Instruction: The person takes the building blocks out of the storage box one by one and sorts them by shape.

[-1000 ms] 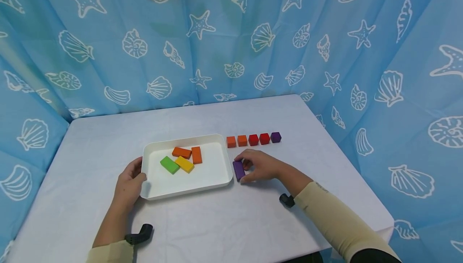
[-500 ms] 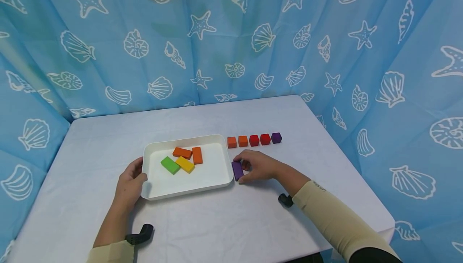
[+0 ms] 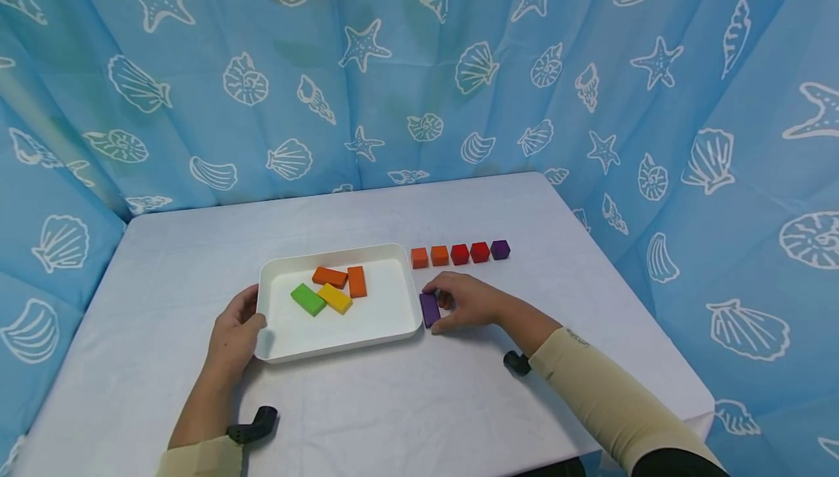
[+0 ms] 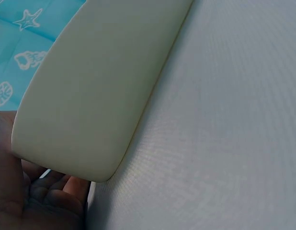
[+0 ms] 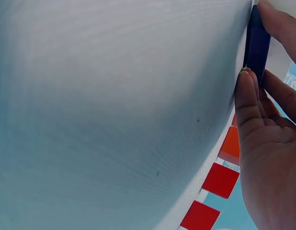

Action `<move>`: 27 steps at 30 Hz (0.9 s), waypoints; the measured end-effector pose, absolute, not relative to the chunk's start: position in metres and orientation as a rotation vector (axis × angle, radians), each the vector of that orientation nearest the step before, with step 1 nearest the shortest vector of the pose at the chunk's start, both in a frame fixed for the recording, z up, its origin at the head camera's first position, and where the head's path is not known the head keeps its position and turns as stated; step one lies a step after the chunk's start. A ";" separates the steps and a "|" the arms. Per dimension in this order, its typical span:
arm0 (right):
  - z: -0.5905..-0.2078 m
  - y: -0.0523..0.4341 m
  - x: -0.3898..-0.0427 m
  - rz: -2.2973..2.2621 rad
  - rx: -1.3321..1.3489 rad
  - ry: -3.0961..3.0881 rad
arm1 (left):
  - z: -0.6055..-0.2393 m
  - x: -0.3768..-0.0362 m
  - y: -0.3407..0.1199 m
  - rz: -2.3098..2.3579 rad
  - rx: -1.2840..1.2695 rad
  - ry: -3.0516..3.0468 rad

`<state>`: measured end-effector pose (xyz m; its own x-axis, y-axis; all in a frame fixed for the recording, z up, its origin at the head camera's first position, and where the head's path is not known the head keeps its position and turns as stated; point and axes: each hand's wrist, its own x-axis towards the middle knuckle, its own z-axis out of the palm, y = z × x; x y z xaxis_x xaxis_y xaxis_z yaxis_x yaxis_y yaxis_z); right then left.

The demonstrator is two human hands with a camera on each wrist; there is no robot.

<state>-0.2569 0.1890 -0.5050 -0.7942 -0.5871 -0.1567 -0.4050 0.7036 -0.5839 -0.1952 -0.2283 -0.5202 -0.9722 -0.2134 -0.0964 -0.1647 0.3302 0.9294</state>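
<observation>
Two bare hands rest on the white cloth-covered worktop (image 3: 393,404). The left hand (image 3: 232,335) grips the near-left corner of the shallow white rectangular tray (image 3: 341,342), fingers curled around its rim. In the tray lie a green flat block (image 3: 307,299), a yellow flat block (image 3: 334,298) and two orange flat blocks (image 3: 341,279), clustered toward its far side. Just right of the tray, the right hand (image 3: 468,301) pinches a purple oblong block (image 3: 429,309) between thumb and fingers, the block lying on the worktop. Farther back stands a row of small cubes (image 3: 459,253): two orange, two red, one purple.
</observation>
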 end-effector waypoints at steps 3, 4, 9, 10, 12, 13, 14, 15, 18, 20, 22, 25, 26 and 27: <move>-0.503 0.188 -0.256 -0.783 -0.759 2.578 | -0.520 -0.194 -0.229 -1.766 0.351 -2.526; -0.503 0.187 -0.256 -0.789 -0.748 2.577 | -0.519 -0.194 -0.229 -1.768 0.348 -2.527; -0.500 0.186 -0.254 -0.802 -0.720 2.574 | -0.520 -0.194 -0.230 -1.776 0.334 -2.524; -0.500 0.186 -0.254 -0.803 -0.722 2.574 | -0.520 -0.194 -0.230 -1.777 0.335 -2.523; -0.500 0.185 -0.254 -0.806 -0.727 2.574 | -0.520 -0.194 -0.230 -1.779 0.341 -2.520; -0.500 0.185 -0.254 -0.806 -0.727 2.575 | -0.521 -0.194 -0.230 -1.778 0.344 -2.520; -0.500 0.185 -0.254 -0.807 -0.726 2.575 | -0.521 -0.194 -0.230 -1.776 0.347 -2.521; -0.500 0.185 -0.254 -0.806 -0.725 2.576 | -0.521 -0.194 -0.230 -1.773 0.350 -2.523; -0.500 0.186 -0.253 -0.800 -0.728 2.583 | -0.521 -0.194 -0.229 -1.763 0.357 -2.526; -0.499 0.186 -0.252 -0.797 -0.739 2.586 | -0.521 -0.195 -0.229 -1.756 0.362 -2.525; -0.499 0.187 -0.251 -0.793 -0.746 2.590 | -0.521 -0.195 -0.229 -1.750 0.365 -2.525; -0.498 0.187 -0.249 -0.777 -0.739 2.594 | -0.520 -0.195 -0.229 -1.747 0.367 -2.529; -0.498 0.187 -0.249 -0.769 -0.732 2.596 | -0.520 -0.195 -0.229 -1.751 0.365 -2.531; -0.497 0.187 -0.248 -0.760 -0.726 2.599 | -0.519 -0.194 -0.229 -1.754 0.363 -2.535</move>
<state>-0.2479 0.1867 -0.4972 -0.8131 -0.5564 -0.1713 -0.3763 0.7268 -0.5746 -0.1943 -0.2293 -0.5192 -0.9719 -0.2124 -0.1014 -0.1697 0.3339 0.9272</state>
